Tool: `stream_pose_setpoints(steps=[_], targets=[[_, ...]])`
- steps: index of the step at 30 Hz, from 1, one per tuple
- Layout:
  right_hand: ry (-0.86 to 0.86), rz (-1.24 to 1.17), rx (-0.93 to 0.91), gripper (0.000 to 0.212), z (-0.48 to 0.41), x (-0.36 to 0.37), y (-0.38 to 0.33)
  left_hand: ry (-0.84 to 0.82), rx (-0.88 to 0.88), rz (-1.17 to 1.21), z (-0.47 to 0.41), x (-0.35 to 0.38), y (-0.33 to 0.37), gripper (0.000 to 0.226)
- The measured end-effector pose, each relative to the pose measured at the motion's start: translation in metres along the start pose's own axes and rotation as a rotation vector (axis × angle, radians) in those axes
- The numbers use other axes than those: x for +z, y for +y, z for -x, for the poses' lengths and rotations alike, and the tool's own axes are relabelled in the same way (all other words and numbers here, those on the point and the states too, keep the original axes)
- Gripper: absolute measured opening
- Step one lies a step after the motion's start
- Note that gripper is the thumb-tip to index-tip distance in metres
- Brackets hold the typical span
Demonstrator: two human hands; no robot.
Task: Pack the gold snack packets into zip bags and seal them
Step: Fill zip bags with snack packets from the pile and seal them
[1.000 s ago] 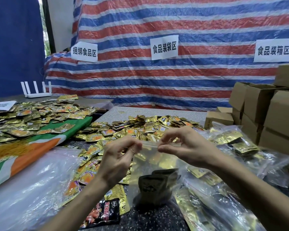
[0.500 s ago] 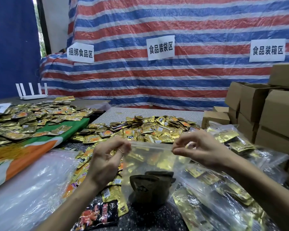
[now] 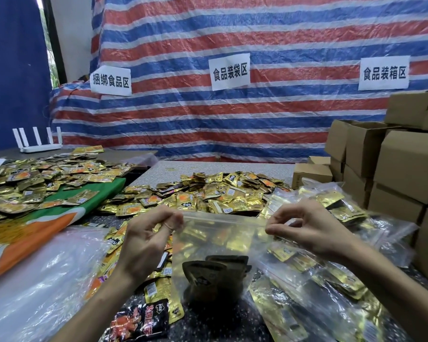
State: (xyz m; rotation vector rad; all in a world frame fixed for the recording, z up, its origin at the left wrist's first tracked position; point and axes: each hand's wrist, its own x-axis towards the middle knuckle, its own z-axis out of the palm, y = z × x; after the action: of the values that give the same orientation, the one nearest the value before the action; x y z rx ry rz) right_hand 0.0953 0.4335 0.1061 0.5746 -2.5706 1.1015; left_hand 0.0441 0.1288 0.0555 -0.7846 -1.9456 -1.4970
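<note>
— Between my two grips, the zip bag (image 3: pixel 215 245) hangs upright, and its bottom seems to rest on the bench (image 3: pixel 215 322). My left grip (image 3: pixel 146 240) pinches the left end of the zip strip (image 3: pixel 223 217) between thumb and fingertips. My right grip (image 3: pixel 307 233) pinches the right end the same way.

— And the packets?

— A few gold snack packets (image 3: pixel 215 270) sit low in the bag, below both grips and well clear of the strip. They look dark through the plastic. The loose pile (image 3: pixel 220 191) lies beyond the grips. The filled bags (image 3: pixel 331 280) lie below and to the right of my right grip.

— Is the seal shut?

— I cannot tell from here. The strip looks flat and taut, but I can't see whether the tracks have locked along the whole length. I judge this to be the sealing step.

— How would you finish it well?

— I'd anchor the left end and run my right thumb and forefinger along the strip with firm pressure, so no gap is left in the middle. I'd press some air out first, or the bag may puff up and slide off a stack. The film should stay out of the tracks, because a fold caught there would leave the bag open. Last, a light tug just below the strip to check that it holds.
</note>
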Motion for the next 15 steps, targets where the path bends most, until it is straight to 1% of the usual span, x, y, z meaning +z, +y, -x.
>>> stream_pose_setpoints(steps=[2, 6, 8, 9, 10, 11, 12, 13, 14, 15], targets=[[0.027, -0.007, -0.006, 0.026, 0.005, 0.0, 0.001, 0.004, 0.001, 0.008, 0.0, 0.001, 0.0, 0.024], [0.09, 0.002, -0.016, 0.028, 0.012, 0.003, 0.003, 0.01, -0.012, -0.015, -0.002, 0.006, -0.002, 0.015], [0.076, -0.022, 0.011, 0.026, 0.017, 0.007, 0.007, 0.021, -0.007, -0.03, -0.005, 0.013, -0.002, 0.016], [0.04, -0.078, 0.047, 0.03, 0.02, 0.01, 0.01, 0.025, -0.006, -0.025, -0.008, 0.017, 0.0, 0.017], [-0.012, -0.134, 0.102, 0.044, 0.021, 0.013, 0.012, 0.029, -0.001, -0.018, -0.011, 0.023, 0.004, 0.018], [-0.072, -0.166, 0.159, 0.064, 0.022, 0.017, 0.011, 0.029, 0.009, -0.016, -0.014, 0.029, 0.008, 0.019], [-0.124, -0.168, 0.204, 0.084, 0.02, 0.022, 0.01, 0.026, 0.021, -0.021, -0.017, 0.036, 0.012, 0.02], [-0.17, -0.169, 0.239, 0.098, 0.017, 0.028, 0.009, 0.022, 0.034, -0.023, -0.02, 0.045, 0.017, 0.019], [-0.208, -0.183, 0.262, 0.104, 0.014, 0.036, 0.009, 0.019, 0.046, -0.018, -0.022, 0.054, 0.021, 0.018], [-0.24, -0.187, 0.271, 0.101, 0.01, 0.045, 0.009, 0.018, 0.06, -0.008, -0.024, 0.062, 0.024, 0.017]])
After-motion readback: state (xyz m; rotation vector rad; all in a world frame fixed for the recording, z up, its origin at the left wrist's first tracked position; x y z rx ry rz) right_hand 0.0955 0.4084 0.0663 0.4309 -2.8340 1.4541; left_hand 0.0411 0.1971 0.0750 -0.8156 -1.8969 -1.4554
